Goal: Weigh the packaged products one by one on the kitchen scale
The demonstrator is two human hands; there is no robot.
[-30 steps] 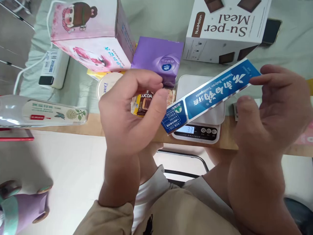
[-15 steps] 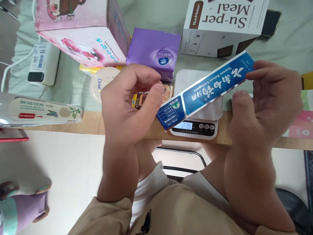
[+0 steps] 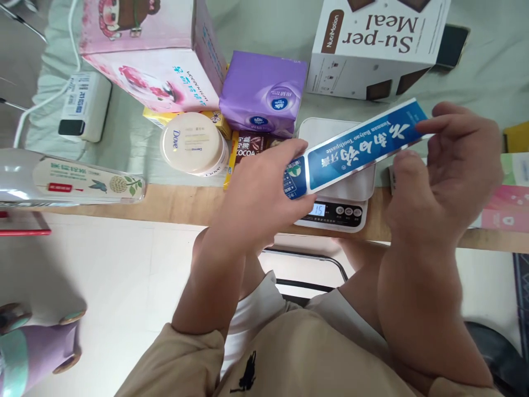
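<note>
1. The white digital kitchen scale [image 3: 335,182] sits at the wooden counter [image 3: 165,205] edge; I should lower gently, centred on its platform.
2. The long blue toothpaste carton [image 3: 357,148] hovers tilted above the scale.
3. My right hand [image 3: 446,171] pinches its far end.
4. My left hand [image 3: 266,190] grips the near end.

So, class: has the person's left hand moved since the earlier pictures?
Yes. The left hand has moved right, from beside the Dove jar toward the scale, and now touches the toothpaste box.
</note>
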